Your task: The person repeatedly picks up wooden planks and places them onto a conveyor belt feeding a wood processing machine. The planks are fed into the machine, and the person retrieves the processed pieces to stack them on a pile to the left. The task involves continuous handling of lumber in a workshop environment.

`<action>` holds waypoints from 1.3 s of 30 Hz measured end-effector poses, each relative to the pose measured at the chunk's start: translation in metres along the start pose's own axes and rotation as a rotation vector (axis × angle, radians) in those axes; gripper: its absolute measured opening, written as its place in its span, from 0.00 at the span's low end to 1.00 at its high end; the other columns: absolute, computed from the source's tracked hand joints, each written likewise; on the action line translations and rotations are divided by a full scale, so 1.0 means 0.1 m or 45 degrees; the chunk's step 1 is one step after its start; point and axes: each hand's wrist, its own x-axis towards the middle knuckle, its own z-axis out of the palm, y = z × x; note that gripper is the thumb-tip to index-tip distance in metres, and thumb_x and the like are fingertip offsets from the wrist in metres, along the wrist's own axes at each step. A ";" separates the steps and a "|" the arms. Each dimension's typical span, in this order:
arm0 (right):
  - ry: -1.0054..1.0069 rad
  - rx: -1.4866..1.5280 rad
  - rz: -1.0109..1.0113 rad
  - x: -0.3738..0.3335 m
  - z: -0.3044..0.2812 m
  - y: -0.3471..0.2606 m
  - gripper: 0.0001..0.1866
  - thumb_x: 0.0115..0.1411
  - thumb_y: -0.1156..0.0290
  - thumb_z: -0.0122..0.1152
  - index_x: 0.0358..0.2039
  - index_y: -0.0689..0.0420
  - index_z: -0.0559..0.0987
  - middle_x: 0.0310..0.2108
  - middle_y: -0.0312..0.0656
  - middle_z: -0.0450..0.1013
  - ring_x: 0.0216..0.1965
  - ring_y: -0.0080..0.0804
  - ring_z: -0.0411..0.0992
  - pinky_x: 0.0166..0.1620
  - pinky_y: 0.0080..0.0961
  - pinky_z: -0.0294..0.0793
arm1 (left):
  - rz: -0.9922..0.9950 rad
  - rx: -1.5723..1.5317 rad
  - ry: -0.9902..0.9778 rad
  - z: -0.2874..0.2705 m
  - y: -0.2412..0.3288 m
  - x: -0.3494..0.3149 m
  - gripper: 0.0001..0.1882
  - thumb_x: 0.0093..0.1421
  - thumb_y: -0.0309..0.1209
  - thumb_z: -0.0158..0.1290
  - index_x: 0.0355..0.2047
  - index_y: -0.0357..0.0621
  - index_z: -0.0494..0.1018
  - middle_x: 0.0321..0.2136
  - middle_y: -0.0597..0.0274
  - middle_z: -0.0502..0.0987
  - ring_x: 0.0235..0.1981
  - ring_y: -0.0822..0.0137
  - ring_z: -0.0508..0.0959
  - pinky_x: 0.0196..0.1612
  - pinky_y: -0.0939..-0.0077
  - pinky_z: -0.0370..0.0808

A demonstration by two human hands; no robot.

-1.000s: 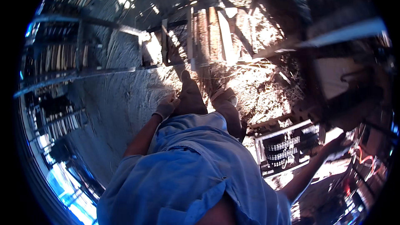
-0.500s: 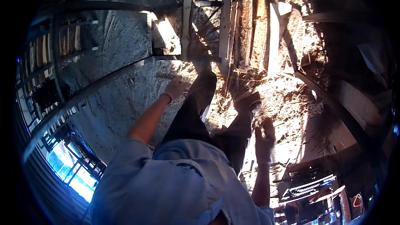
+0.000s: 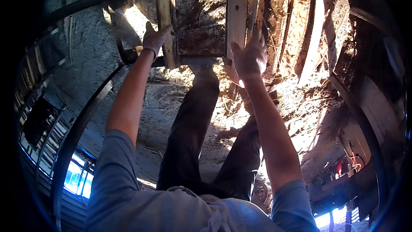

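Both of my hands wear light gloves and reach forward to lengths of wood. My left hand is at the left edge of a pale wooden board; its thumb stands apart and its fingertips meet the board. My right hand has its fingers spread at the near end of a narrow plank. Beside that lies a wider board, close to my right thumb. Whether the right fingers touch the wood I cannot tell. Neither hand is wrapped round anything.
More rough planks lie side by side to the right, in sunlight. A dark metal bar curves along the left, another dark bar along the right. Wood debris litters the ground near my legs. Stacked wood stands far left.
Both hands have moved forward from beside my legs to the wood. The view has shifted, so the boards appear nearer and larger.
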 end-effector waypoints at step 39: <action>-0.595 1.650 -0.027 0.46 0.76 0.13 0.36 0.64 0.61 0.65 0.68 0.57 0.64 0.58 0.45 0.73 0.56 0.27 0.69 0.58 0.22 0.69 | 0.023 0.329 -0.423 1.99 0.19 -0.11 0.23 0.56 0.44 0.67 0.44 0.40 0.79 0.34 0.65 0.82 0.36 0.71 0.82 0.39 0.76 0.78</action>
